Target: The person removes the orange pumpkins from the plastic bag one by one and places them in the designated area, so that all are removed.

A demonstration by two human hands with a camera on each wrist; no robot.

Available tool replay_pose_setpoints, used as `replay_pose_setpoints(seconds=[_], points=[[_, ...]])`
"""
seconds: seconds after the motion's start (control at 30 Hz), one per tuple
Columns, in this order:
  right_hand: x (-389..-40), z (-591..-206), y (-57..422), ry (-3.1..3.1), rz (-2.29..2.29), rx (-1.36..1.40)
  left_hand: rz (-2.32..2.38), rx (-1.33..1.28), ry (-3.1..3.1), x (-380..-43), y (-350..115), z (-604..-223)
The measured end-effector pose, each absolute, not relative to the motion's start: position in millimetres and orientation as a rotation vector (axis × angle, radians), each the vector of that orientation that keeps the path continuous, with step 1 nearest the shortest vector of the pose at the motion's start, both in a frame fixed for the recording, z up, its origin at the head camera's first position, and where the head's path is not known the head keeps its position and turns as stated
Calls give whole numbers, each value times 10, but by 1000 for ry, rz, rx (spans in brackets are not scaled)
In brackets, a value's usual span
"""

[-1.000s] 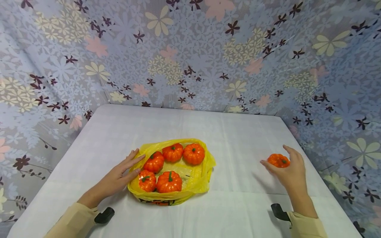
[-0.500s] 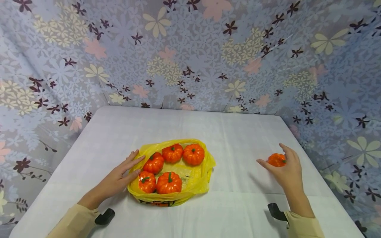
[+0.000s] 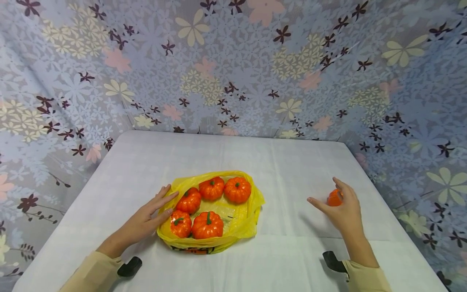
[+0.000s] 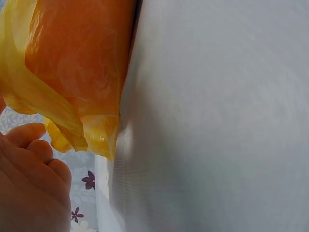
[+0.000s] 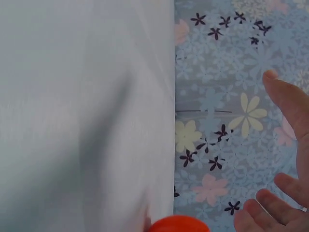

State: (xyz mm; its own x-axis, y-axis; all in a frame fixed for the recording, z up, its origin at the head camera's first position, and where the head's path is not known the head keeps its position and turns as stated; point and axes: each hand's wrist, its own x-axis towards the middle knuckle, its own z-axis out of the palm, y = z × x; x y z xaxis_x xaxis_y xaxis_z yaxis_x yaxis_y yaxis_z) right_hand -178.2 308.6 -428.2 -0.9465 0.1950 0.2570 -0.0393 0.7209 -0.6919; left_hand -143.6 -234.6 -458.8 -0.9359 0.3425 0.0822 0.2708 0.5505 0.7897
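Note:
At the left rim of a yellow plastic bag (image 3: 238, 221) lies my left hand (image 3: 146, 217), its fingers reaching over the edge and touching it. Inside the bag sit several shiny orange pumpkins with green stems, one near the front (image 3: 207, 225) and another at the back right (image 3: 237, 190). My right hand (image 3: 344, 211) is held over the right part of the table, thumb and fingers spread apart with nothing between them. Just behind it, partly hidden by the fingers, a single orange pumpkin (image 3: 333, 198) rests on the cloth; its top (image 5: 179, 225) shows at the bottom of the right wrist view.
A white cloth covers the table (image 3: 284, 170), whose right edge runs close to the lone pumpkin. Floral fabric (image 3: 233, 73) hangs behind the table and along both sides. A black device (image 3: 333, 261) juts from the right sleeve, and a similar one (image 3: 129, 267) from the left.
My right hand has shifted left, covering more of the lone pumpkin in the head view. My left hand, the bag and its pumpkins have stayed where they were.

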Motion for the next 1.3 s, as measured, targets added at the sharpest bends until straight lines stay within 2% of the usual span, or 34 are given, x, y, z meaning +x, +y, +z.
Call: replay_pose_setpoints(seconds=[0.67,1.3], points=[[-1823,-4351,2881,-2595,1242,-4,1354,559,2700,-1439,-2328,-4562],[-1864,-4396,2650,-2629,1161,44,1340,548,2708,-1442,-2334,-4586]])
